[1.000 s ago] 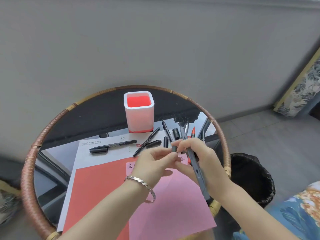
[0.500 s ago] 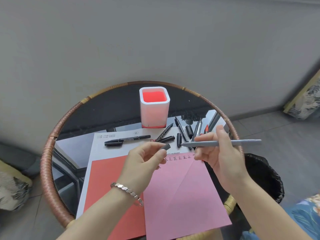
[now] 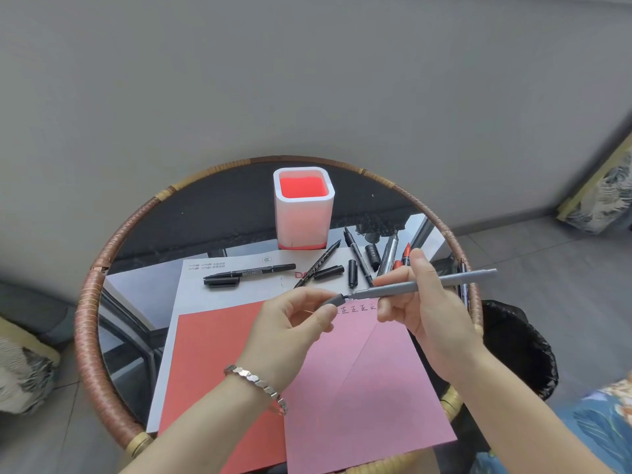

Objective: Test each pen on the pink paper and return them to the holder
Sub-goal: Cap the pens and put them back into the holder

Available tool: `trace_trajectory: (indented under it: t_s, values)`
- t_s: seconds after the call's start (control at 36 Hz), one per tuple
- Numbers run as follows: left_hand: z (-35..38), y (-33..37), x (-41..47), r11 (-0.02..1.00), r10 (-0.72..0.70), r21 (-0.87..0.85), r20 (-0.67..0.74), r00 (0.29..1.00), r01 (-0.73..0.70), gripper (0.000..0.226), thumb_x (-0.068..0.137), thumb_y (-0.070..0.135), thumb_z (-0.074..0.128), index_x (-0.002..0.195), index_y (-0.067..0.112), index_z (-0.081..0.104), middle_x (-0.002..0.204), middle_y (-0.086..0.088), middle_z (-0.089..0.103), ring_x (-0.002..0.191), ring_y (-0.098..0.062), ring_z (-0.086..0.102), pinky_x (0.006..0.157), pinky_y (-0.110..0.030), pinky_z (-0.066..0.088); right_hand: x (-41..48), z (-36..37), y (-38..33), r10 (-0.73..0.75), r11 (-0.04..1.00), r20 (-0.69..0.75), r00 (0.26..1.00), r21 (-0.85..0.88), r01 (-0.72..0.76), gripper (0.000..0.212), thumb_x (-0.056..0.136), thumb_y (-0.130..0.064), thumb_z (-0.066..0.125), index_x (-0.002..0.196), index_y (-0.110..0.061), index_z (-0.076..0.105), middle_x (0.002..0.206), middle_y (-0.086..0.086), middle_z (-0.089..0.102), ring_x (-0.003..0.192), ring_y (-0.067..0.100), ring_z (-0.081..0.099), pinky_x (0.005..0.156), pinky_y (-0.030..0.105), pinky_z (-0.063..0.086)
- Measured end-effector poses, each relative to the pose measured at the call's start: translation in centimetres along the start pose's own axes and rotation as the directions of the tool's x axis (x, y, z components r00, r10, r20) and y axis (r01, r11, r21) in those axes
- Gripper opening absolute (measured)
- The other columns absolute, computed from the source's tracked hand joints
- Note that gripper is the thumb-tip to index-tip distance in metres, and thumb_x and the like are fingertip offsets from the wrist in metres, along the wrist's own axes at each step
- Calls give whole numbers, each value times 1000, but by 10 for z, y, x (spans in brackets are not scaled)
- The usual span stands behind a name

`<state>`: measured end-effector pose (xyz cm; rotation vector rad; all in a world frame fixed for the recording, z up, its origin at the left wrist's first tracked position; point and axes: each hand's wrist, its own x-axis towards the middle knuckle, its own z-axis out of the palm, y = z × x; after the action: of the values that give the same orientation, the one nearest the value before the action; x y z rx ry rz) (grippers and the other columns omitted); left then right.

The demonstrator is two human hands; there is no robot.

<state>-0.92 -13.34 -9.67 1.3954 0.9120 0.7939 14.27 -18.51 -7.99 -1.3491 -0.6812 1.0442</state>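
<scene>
Cap [image 3: 334,300] now meets grey pen [image 3: 424,285] tip above pink paper [image 3: 369,381].

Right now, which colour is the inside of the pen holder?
Bright red inside the pen holder, with white outer walls; the head view shows it.

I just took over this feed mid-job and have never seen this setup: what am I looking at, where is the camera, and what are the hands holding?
There is no machine here. A person works with two bare hands, and the single camera sits on their head, looking forward and down.

The right hand holds a grey pen level, tip pointing left. The left hand pinches its small grey cap right at the tip; whether it is going on or coming off cannot be told from this picture.

Below lies the pink paper with a row of test marks along its top edge, beside a red sheet. On the round glass table stand the white holder, with no pens showing in it, and several loose black pens and caps.
</scene>
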Motion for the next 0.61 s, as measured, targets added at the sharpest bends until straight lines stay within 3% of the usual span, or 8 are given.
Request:
trace_trajectory:
  t_s: [0.28,0.44,0.53,0.61]
  values:
    - [-1,2,-1,1000,30,5,0,1000,-30,26,83,3,63,76,27,67,62,12,64,60,-2,60,60,-15,48,1,2,-1,20,999,3,1000,34,-20,55,95,-37,32,71,-2,66,43,6,57,45,14,57,63,32,49]
    - [0,4,-4,981,153,123,0,988,-152,27,81,6,66,76,32,66,64,21,65,60,1,59,61,-10,45,-2,8,2,0,1000,8,1000,-2,0,52,95,-33,34,63,-12,69,44,7,58,52,20,54,69,38,45]
    - [-1,3,-4,927,301,226,27,953,-299,21,78,24,70,72,44,66,73,25,65,67,2,60,66,-12,47,-5,11,3,-18,1000,31,999,1,18,54,96,-31,34,58,-15,70,43,6,57,52,21,49,67,38,42]
    - [-1,2,-5,868,411,278,64,910,-411,13,73,41,60,77,53,64,80,22,65,67,0,61,66,-10,47,-6,15,4,-68,998,48,997,-6,68,52,96,-27,36,56,-16,68,41,4,54,47,15,49,61,33,41]
